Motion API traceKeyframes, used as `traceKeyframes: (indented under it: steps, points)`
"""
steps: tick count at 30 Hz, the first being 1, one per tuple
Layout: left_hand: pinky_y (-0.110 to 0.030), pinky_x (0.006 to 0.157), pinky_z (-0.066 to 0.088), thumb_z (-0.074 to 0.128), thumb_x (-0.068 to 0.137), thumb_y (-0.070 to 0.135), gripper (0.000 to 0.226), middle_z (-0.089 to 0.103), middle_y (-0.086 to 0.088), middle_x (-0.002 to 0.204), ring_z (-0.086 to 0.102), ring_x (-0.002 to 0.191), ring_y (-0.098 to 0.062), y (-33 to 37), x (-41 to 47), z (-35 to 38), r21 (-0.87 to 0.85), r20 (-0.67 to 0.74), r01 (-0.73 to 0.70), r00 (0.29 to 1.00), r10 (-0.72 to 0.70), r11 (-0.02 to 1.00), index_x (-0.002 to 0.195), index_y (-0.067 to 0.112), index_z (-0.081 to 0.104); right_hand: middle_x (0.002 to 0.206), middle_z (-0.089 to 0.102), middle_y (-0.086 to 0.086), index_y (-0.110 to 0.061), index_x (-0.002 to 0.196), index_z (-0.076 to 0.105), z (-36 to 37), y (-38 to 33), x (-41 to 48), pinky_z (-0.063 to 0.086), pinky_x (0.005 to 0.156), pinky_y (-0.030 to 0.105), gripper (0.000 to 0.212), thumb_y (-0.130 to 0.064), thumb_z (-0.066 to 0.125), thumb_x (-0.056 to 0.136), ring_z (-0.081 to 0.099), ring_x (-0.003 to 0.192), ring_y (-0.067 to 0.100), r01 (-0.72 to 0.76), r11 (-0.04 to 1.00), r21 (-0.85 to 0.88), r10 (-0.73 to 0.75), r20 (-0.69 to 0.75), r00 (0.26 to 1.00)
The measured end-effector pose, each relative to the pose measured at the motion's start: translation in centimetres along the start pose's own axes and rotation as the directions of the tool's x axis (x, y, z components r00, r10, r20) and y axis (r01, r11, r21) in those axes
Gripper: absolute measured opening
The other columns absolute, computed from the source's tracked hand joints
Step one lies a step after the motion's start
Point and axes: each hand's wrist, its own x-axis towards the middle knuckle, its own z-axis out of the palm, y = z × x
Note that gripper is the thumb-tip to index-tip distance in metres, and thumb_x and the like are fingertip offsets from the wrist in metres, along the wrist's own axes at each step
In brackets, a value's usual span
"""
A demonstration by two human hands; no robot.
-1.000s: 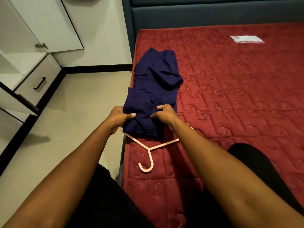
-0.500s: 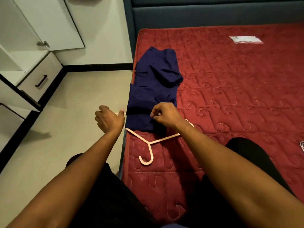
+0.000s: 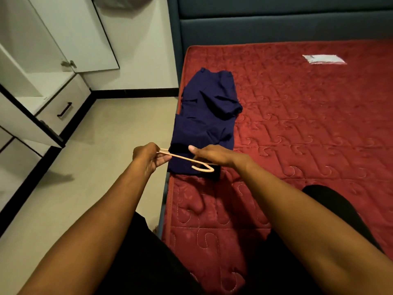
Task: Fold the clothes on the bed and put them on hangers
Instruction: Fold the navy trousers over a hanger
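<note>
A folded navy garment point(image 3: 207, 122) lies along the left edge of the red quilted mattress point(image 3: 308, 128). A pale pink hanger point(image 3: 187, 159) is lifted over the garment's near end, its hook pointing right. My left hand point(image 3: 148, 157) pinches the hanger's left end, just off the bed's edge. My right hand point(image 3: 214, 155) lies over the hanger's middle with the thumb stretched out; its fingers are hidden, so its hold on the hanger is unclear.
A white paper slip point(image 3: 324, 59) lies far back on the mattress. The dark blue headboard point(image 3: 276, 24) stands behind. On the left are an open white wardrobe door point(image 3: 70, 35), a drawer with a dark handle point(image 3: 63, 110) and beige floor point(image 3: 95, 167).
Both hands let go of the garment's near end. The hanger, flat on the mattress before, is now raised over the garment, with my left hand on its left end.
</note>
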Motion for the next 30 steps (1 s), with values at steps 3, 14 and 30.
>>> traceKeyframes:
  steps: [3, 14, 30]
  points:
    - [-0.039, 0.048, 0.06, 0.042, 0.095, -0.009, 0.017, 0.06, -0.03, 0.096, 0.071, 0.076, -0.04, 1.2, 1.2, 0.3, -0.128, 0.066, 0.072, 0.996, -0.064, 0.989, 0.111, -0.006, 0.048, 0.09, 0.079, 0.004, -0.02, 0.106, 0.078, -2.3, 0.5, -0.9, 0.047, 0.084, 0.039, 0.085, -0.09, 0.036, 0.083, 0.075, 0.087, 0.018, 0.02, 0.976, 0.218, -0.031, 0.045, 0.998]
    - [-0.045, 0.071, 0.063, 0.058, 0.07, 0.034, 0.052, 0.074, -0.016, 0.096, 0.074, 0.082, -0.034, -1.3, 2.7, 2.4, 0.267, -0.167, -0.176, 0.96, 0.226, 0.947, 0.112, 0.004, 0.062, 0.05, 0.051, -0.005, -0.022, 0.08, 0.08, -4.7, 2.9, 2.4, 0.047, 0.057, 0.033, 0.087, -0.083, 0.019, 0.093, 0.052, 0.05, 0.014, 0.221, 0.888, 0.403, 0.061, -0.58, 0.812]
    - [-0.047, 0.073, 0.062, 0.095, 0.063, 0.042, 0.039, 0.072, -0.001, 0.079, 0.072, 0.078, -0.026, -3.6, 3.0, 0.3, 0.677, 0.064, -0.296, 0.936, 0.347, 0.674, 0.078, 0.021, 0.065, 0.066, 0.065, 0.007, -0.013, 0.061, 0.056, 1.8, 4.2, 2.7, 0.043, 0.063, 0.035, 0.06, -0.068, 0.062, 0.084, 0.067, 0.074, 0.035, -0.345, 0.92, 0.187, 0.376, -0.666, 0.644]
